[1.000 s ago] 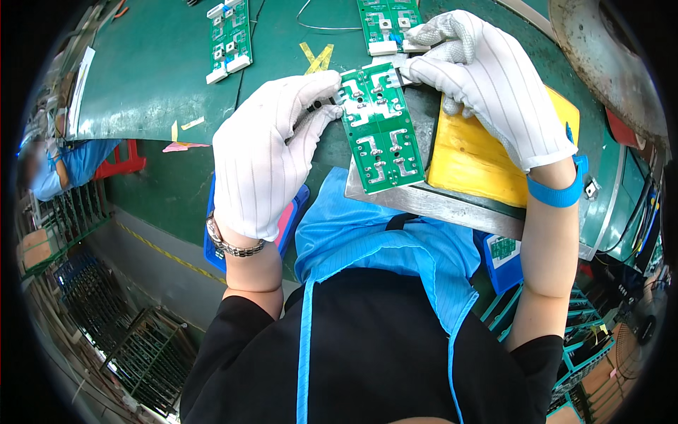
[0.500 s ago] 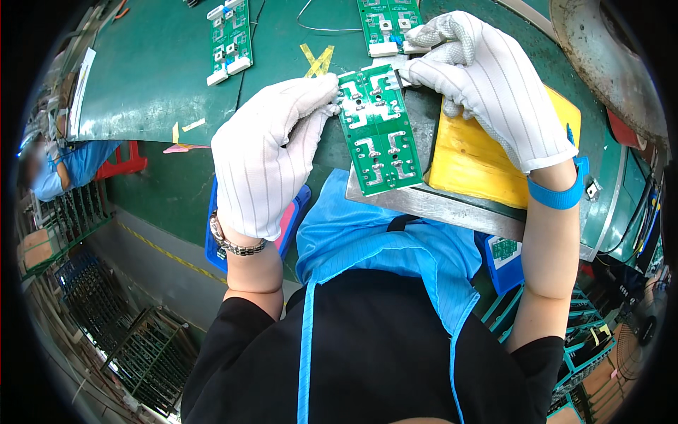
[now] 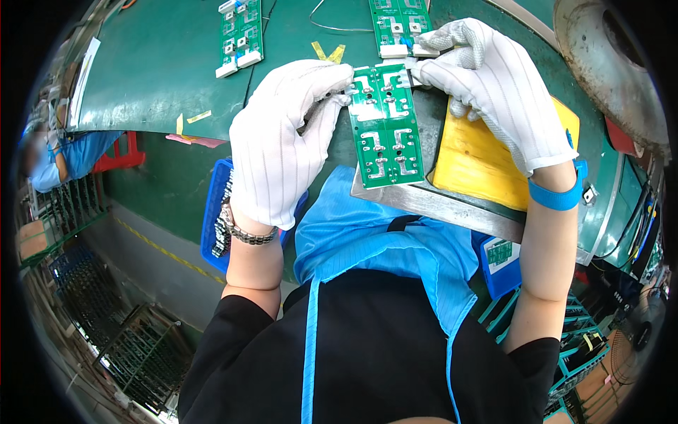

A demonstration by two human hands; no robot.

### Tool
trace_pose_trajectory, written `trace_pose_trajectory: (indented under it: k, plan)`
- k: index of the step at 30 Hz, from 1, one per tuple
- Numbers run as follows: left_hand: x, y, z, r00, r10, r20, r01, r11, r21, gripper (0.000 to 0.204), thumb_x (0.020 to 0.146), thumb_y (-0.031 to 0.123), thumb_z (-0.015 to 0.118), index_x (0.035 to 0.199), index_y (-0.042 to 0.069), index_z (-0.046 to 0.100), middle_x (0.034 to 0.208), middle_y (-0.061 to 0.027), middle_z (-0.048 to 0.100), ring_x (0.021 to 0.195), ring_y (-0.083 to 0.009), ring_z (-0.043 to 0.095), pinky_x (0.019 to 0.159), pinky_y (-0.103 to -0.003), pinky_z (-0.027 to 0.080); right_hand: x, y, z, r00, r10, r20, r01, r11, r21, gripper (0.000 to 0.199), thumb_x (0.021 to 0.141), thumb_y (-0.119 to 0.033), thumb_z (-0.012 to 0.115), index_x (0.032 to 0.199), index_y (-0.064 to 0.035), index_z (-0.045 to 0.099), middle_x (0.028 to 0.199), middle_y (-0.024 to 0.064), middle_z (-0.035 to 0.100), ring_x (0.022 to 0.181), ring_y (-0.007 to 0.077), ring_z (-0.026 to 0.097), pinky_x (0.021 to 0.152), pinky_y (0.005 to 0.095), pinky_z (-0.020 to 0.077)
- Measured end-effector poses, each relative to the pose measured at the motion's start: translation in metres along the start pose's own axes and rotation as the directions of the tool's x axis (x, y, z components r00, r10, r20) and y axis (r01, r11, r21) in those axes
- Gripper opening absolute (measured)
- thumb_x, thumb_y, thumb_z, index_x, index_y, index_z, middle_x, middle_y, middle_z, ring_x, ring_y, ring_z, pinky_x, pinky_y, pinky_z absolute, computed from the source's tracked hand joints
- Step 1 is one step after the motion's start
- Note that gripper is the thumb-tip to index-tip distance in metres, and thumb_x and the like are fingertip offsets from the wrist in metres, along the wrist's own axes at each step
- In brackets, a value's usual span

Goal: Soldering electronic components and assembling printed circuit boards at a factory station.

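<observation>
A green circuit board [image 3: 387, 127], with silvery solder pads on the side facing me, is held tilted in front of me. My white-gloved left hand [image 3: 286, 141] pinches its upper left edge between thumb and fingers. At the upper right corner, my white-gloved right hand [image 3: 494, 92] has its fingers closed on the board by a small white part [image 3: 405, 62]; the exact contact is partly hidden. Just beyond lies another green board [image 3: 397, 27] with white blocks along its near edge. A third board [image 3: 241, 39] with similar white blocks rests farther left.
Under my right hand sits a yellow block [image 3: 470, 162] beside a metal plate edge [image 3: 438, 201]. Yellow tape [image 3: 329, 52] marks the green table [image 3: 169, 78]. Blue bins [image 3: 217, 212] stand below on both sides. At far left is another person [image 3: 60, 162]; racks [image 3: 145, 353] stand lower left.
The board and my left hand have shifted slightly right, and the board has turned more upright. My right hand stays at its corner. The view has shifted a little.
</observation>
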State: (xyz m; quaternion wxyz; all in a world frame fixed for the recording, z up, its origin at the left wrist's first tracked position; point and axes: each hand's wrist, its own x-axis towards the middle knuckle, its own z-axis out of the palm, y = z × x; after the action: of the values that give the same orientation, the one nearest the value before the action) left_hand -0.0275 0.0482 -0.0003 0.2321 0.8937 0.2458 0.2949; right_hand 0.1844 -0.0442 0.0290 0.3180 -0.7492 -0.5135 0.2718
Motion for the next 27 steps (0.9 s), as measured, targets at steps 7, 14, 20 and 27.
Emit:
trace_pose_trajectory:
  k: [7,14,20,27]
  plan:
    - [-0.003,-0.003,0.005,0.997,-0.067,-0.033,0.064,0.994,-0.086,0.028,0.081,-0.004,0.068,0.108,0.005,0.068,0.095,-0.0052,0.068,0.06,-0.0071,0.052,0.058,-0.021,0.045,0.002,-0.005,-0.004,0.993,0.09,0.075,-0.09,0.996,-0.008,0.041,0.084,-0.033,0.07,0.108,-0.001,0.062,0.077,0.0074,0.069,0.054,0.0086,0.061,0.049,0.0199,0.047]
    - [-0.003,-0.006,0.006,0.997,-0.061,-0.05,0.056,0.993,-0.1,0.032,0.081,-0.001,0.069,0.112,0.007,0.068,0.091,-0.0045,0.068,0.056,-0.0079,0.049,0.055,-0.021,0.043,-0.002,0.005,0.003,1.0,0.001,0.001,-0.001,1.0,0.022,0.039,0.084,-0.028,0.071,0.109,0.0007,0.061,0.078,0.007,0.068,0.054,0.0083,0.06,0.049,0.0197,0.0466]
    - [-0.004,-0.002,0.002,0.988,-0.155,-0.029,0.148,0.976,-0.16,0.033,0.08,0.001,0.071,0.112,0.007,0.068,0.094,-0.0056,0.069,0.058,-0.0077,0.051,0.055,-0.02,0.044,-0.002,0.003,0.003,0.999,-0.002,-0.049,0.001,1.0,-0.017,0.035,0.084,-0.028,0.071,0.103,-0.0012,0.06,0.069,0.0088,0.067,0.056,0.0135,0.065,0.057,0.0246,0.0504]
    - [-0.005,-0.005,-0.005,0.995,-0.089,-0.047,0.083,0.99,-0.112,0.029,0.079,0.001,0.071,0.107,0.006,0.069,0.096,-0.0078,0.07,0.066,-0.0109,0.059,0.06,-0.023,0.048,-0.013,0.0,0.01,0.945,-0.265,-0.19,0.259,0.964,-0.056,0.023,0.086,-0.017,0.069,0.103,-0.003,0.065,0.086,0.0087,0.068,0.07,0.0144,0.065,0.064,0.0253,0.0505]
